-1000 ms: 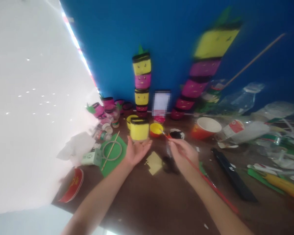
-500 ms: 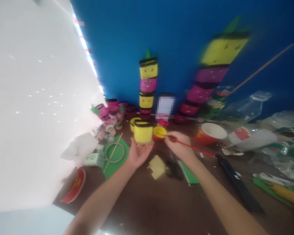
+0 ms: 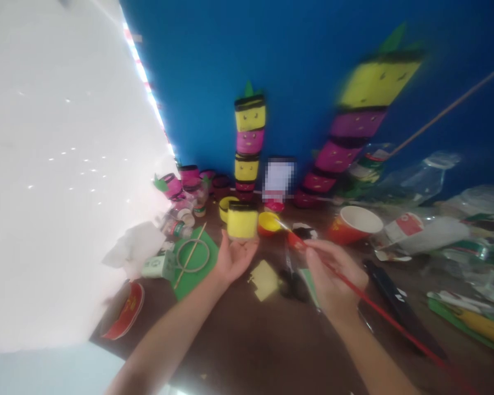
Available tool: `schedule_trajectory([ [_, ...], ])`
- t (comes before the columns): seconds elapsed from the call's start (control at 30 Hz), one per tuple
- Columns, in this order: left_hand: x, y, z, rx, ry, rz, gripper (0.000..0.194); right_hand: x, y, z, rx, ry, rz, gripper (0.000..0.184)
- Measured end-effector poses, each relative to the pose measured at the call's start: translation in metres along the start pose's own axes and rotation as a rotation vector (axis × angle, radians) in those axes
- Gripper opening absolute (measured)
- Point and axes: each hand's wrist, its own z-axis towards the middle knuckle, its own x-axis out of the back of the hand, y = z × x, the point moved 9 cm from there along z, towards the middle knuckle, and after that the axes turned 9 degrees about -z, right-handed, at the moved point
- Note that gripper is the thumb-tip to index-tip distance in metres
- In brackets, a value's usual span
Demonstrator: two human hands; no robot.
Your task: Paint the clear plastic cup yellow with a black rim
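On the upturned palm and fingers of my left hand (image 3: 236,260) rests a yellow-painted cup (image 3: 242,223) with a black rim, standing upright. My right hand (image 3: 337,277) is closed around a paintbrush (image 3: 297,241) with a long red handle. The brush tip points at the right rim of a small pot (image 3: 268,223) that is yellow inside; I cannot tell whether it touches. Another yellow cup (image 3: 228,209) with a black band is partly hidden behind the held one. A small black-and-white object (image 3: 305,230) lies behind the brush.
Two stacks of painted cups (image 3: 247,142) rise against the blue wall, the right one leaning. Scissors (image 3: 293,285) and yellow paper (image 3: 264,280) lie in front. A paper cup (image 3: 356,224), a black case (image 3: 399,302) and clear plastic (image 3: 473,247) crowd the right; green paper (image 3: 206,241) lies left.
My right hand has moved right and toward me, drawing the brush tip back from inside the pot to its right rim. My left hand and the yellow cup have barely shifted.
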Motion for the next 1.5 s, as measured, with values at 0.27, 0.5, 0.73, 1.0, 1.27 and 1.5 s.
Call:
schedule_trajectory([
  [0.27,-0.002,0.000,-0.003,-0.018,0.034,-0.023,0.071,-0.006,-0.034,-0.015,0.101,-0.043,0.040,0.009],
  [0.5,0.000,0.000,-0.001,-0.010,0.013,0.010,0.067,-0.012,-0.026,-0.019,0.032,-0.065,0.079,0.008],
  [0.73,-0.001,0.000,-0.002,-0.011,0.001,0.009,0.066,-0.010,-0.027,-0.019,0.056,-0.058,0.110,0.007],
  [1.0,0.000,0.000,-0.002,-0.006,0.017,-0.005,0.066,-0.013,-0.028,-0.020,0.061,-0.090,0.091,0.006],
  [1.27,0.001,0.001,-0.002,-0.030,0.030,-0.010,0.065,-0.011,-0.031,-0.021,0.072,-0.059,0.069,0.008],
  [1.5,0.005,0.001,-0.002,-0.018,0.061,0.015,0.065,-0.011,-0.030,-0.026,0.117,-0.068,0.112,0.009],
])
